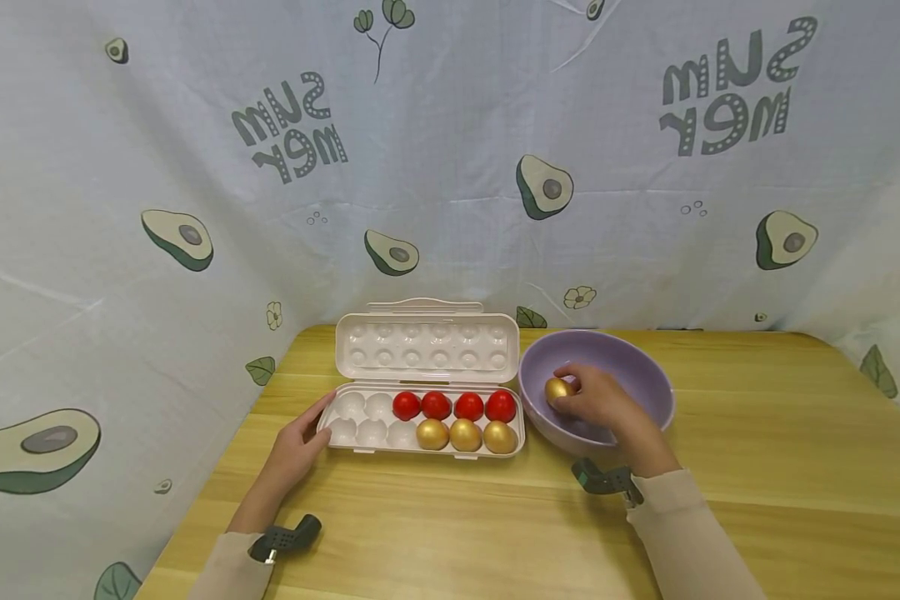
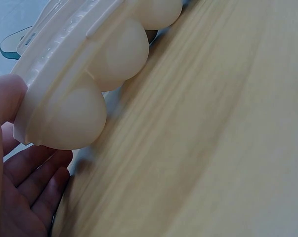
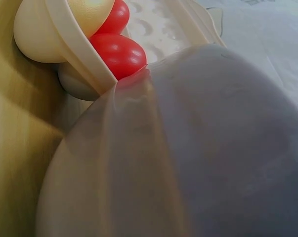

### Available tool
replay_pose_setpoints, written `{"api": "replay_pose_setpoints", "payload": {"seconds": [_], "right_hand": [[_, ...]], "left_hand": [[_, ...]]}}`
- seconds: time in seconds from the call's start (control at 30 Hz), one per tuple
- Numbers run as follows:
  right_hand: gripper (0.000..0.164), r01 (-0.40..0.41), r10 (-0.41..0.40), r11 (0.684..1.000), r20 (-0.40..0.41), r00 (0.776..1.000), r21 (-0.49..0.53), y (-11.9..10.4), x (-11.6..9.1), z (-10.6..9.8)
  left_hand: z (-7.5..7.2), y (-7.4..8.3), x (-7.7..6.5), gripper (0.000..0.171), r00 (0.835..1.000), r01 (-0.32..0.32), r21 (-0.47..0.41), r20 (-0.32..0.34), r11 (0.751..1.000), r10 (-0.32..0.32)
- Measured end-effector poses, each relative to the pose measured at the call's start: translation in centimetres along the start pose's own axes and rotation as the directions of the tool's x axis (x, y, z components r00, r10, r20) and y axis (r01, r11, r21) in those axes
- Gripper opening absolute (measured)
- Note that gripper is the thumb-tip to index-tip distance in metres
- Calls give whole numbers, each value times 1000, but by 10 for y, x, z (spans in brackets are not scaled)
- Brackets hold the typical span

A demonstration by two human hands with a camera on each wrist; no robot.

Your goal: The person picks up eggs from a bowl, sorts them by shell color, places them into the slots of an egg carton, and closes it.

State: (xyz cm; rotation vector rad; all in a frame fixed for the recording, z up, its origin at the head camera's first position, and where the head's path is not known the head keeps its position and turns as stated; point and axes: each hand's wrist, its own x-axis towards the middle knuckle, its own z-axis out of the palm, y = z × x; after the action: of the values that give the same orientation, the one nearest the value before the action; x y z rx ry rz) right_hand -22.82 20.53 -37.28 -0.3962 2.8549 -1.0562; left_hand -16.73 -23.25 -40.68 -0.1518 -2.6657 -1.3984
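An egg carton (image 1: 371, 432) lies with its lid folded back. Its right part holds several red eggs (image 1: 468, 406) in the far row and three gold eggs (image 1: 465, 435) in the near row; cups at the left are bare. My left hand (image 1: 297, 447) grips the carton's left end, and in the left wrist view the other fingers (image 2: 52, 190) hang below it. Inside the purple bowl (image 1: 648, 379), my right hand (image 1: 598, 397) pinches a gold egg (image 1: 557, 392). From the right wrist, the bowl's wall (image 3: 228, 148) hides that hand.
The bowl stands close to the carton's right end. Behind the carton's base, the open lid (image 1: 427, 346) leans toward a printed cloth (image 1: 450, 167) hanging at the back. Wooden table surface (image 1: 450, 517) stretches in front and to the right.
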Motion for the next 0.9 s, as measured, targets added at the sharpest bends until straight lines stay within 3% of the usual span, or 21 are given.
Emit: {"api": "replay_pose_setpoints", "payload": {"seconds": [0.27,0.47,0.9], "right_hand": [[48,-42,42,999,-94,995,2,-3,2,-6],[47,3,5,999,-214,977,36,-8,6,-6],[50,126,-48,974,-369,928,190,-40,7,3]], "left_hand": [[-1,1,1,54,1000,10,-1,1,1000,-10],[-2,4,1,53,1000,17,-1,5,1000,-17],[-3,7,0,53,1000,24,-10,9,1000,-24]]}}
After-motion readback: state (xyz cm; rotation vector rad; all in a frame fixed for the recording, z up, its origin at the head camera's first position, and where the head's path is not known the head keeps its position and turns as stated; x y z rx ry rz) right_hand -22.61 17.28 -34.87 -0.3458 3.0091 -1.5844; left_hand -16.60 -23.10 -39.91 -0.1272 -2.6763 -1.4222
